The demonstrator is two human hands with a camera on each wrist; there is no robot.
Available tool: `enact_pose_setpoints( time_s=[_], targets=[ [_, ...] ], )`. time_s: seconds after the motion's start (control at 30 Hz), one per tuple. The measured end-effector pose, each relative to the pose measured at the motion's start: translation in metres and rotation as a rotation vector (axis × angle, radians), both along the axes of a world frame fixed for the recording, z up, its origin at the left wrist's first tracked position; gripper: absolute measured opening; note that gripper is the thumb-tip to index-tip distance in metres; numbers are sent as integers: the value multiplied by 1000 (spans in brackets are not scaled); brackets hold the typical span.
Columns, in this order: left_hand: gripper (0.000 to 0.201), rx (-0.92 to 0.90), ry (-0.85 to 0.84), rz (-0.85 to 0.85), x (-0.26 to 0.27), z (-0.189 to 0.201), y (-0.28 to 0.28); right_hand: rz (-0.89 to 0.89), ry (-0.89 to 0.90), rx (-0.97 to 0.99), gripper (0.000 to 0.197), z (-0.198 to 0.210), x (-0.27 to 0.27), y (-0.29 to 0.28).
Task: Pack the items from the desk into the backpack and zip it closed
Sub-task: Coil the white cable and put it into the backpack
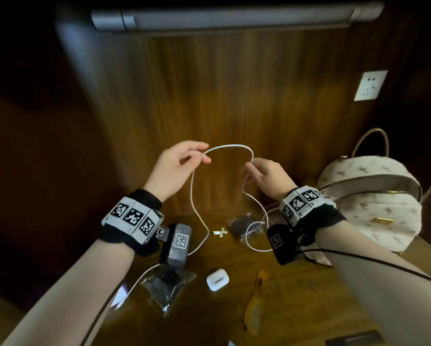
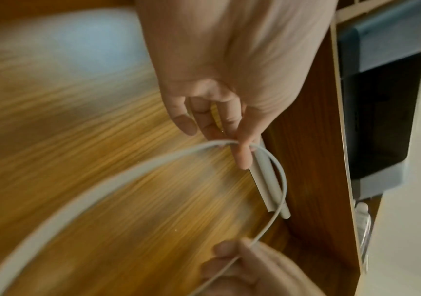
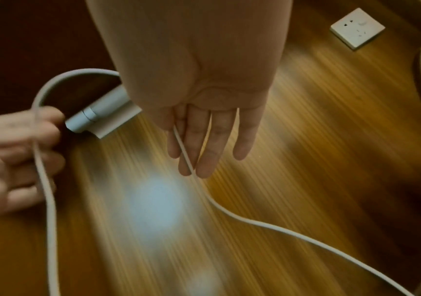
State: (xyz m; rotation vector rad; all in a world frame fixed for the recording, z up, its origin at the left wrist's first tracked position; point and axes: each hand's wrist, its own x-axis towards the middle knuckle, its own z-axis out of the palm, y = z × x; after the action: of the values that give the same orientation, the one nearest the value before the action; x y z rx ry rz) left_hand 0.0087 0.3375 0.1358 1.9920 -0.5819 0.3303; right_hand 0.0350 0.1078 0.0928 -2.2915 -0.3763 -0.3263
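A white cable (image 1: 230,146) arcs in the air between my two hands above the wooden desk (image 1: 296,295). My left hand (image 1: 205,154) pinches it between thumb and fingers, and in the left wrist view the cable (image 2: 128,174) bends over those fingertips (image 2: 242,158). My right hand (image 1: 250,168) holds the other side of the arc, where the cable (image 3: 185,154) runs along its fingers (image 3: 214,144). Both loose ends trail down onto the desk. The cream patterned backpack (image 1: 374,203) stands at the right with its top zip open.
On the desk lie a white earbuds case (image 1: 217,279), a yellow comb (image 1: 255,303), two clear bags of dark items (image 1: 168,283) (image 1: 246,227) and a white tape cross (image 1: 220,232). A wall socket (image 1: 370,84) sits on the wooden back panel, and a grey lamp bar (image 1: 234,16) hangs above.
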Motion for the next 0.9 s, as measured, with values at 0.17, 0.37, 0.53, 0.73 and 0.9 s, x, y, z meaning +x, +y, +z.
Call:
enact_pose_setpoints(
  time_s=[0.17,0.37,0.53,0.73,0.9],
  targets=[
    [29,178,-16,-18,10,21,-8,46,-157,25,24,44,-1,5],
    [28,222,-11,-82,20,50,-24,22,-344,-2,25,94,0,2],
    [23,292,29,-131,26,56,-39,57,-354,90,25,123,-5,6],
    [28,274,231,-212,22,42,-63,108,-348,44,28,130,-13,5],
    [36,238,325,-320,10,41,-81,110,-304,35,29,133,-19,-7]
  ],
)
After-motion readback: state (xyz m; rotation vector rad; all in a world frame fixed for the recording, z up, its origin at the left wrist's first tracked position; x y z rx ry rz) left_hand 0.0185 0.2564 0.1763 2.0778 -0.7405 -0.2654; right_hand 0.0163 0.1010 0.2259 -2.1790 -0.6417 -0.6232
